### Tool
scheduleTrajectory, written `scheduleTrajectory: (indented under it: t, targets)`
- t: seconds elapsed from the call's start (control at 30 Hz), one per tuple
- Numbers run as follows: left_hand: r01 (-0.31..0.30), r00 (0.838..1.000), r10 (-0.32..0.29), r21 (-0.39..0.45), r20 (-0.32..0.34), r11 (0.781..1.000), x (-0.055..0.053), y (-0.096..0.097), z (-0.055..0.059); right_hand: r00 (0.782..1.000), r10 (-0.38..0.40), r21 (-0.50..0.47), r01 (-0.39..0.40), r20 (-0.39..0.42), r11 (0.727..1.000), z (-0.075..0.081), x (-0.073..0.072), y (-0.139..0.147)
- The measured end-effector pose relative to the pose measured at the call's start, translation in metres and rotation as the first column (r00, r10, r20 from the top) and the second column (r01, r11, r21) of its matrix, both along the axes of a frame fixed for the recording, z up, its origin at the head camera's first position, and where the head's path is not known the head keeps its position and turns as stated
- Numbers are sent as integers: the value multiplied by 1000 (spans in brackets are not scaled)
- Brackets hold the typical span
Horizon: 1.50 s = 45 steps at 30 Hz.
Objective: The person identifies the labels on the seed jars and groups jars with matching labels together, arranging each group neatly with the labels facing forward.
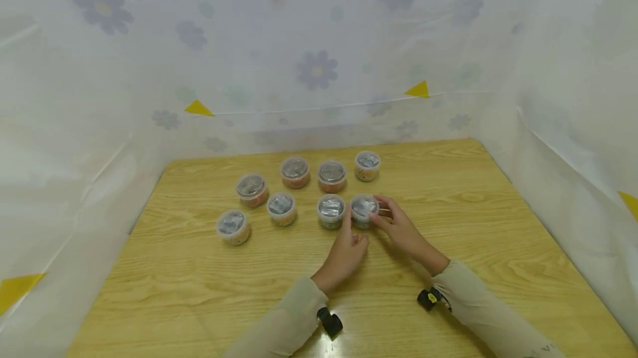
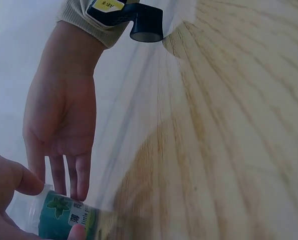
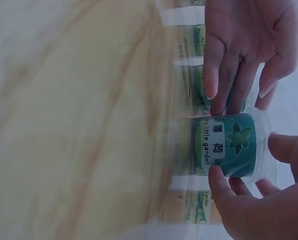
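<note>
1. Eight lidded cups are standing on the wood-grained table (image 1: 478, 214): two green cups, three reddish cups (image 1: 295, 172) and three orange-yellow cups (image 1: 281, 209).
2. Of the green pair, the right green cup (image 1: 363, 207) is sitting between the two hands, just beside the left green cup (image 1: 331, 209), with an orange-yellow one behind it.
3. That right cup is standing upright, its long axis running vertically and its clear lid (image 3: 262, 142) facing up.
4. Its label (image 3: 224, 145) is facing the person's side, with a leaf picture showing above the printed words.
5. The right hand (image 1: 405, 234) is gripping this cup from the right, thumb and fingers spreading only as wide as its body.
6. The left hand (image 1: 344, 255) is reaching in from the left, its straight index finger lying between the two green cups and its fingers touching the right one; whether it is bearing any hold, I cannot tell.
7. Two small black cameras are hanging at the sleeves, a left one (image 1: 331, 323) and a right one (image 1: 427, 299).
</note>
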<state>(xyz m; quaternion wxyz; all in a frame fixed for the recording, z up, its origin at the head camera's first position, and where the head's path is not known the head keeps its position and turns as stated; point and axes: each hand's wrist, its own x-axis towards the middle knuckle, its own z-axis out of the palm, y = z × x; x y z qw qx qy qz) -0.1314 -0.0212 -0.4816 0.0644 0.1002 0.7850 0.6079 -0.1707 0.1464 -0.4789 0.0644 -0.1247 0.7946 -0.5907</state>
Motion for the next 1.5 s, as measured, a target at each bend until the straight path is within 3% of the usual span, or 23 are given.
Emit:
scheduleTrajectory:
  t: [0.17, 0.37, 0.63, 0.67, 0.77, 0.83, 0.97, 1.03, 1.13, 1.27, 1.37, 1.5]
  targets:
    - [-10, 1000, 10, -22, -1, 1000, 1, -2, 0, 999, 13, -13, -12, 31, 1000, 5, 0, -3]
    - [4, 1000, -4, -15, -13, 1000, 4, -3, -1, 998, 25, -24, -23, 60, 999, 25, 8, -7]
    - [65, 998, -65, -3, -10, 998, 12, -11, 9, 999, 13, -11, -12, 48, 1000, 3, -1, -5]
    - [79, 997, -79, -18, -10, 997, 12, -13, 6, 999, 16, -10, -16, 42, 1000, 2, -1, -5]
    - [157, 988, -157, -35, 4, 987, 18, -24, 10, 1000, 10, 13, -9, -10, 1000, 0, 0, -4]
    - [214, 977, -214, -40, 11, 976, 22, -33, 14, 996, -6, 51, 11, -92, 999, 4, 2, -6]
    - [254, 965, -257, -54, -55, 966, 27, -52, 24, 957, -55, 145, 100, -285, 984, 18, 8, -16]
    - [199, 972, -205, -60, -115, 978, 28, -62, 30, 936, -60, 147, 117, -346, 982, 26, 12, -25]
    - [49, 981, -50, -10, -187, 999, 31, -77, 45, 926, -40, 93, 80, -376, 992, 35, 19, -42]
    - [-145, 972, 158, 84, -176, 986, 35, -97, 64, 937, 30, 4, -31, -349, 1000, 39, 29, -66]
    - [-238, 962, 250, 108, -112, 965, 36, -113, 62, 946, 117, -24, -130, -304, 991, 41, 38, -83]
    - [-329, 941, 336, 119, -43, 937, 32, -133, 45, 942, 246, -63, -267, -228, 962, 50, 49, -104]
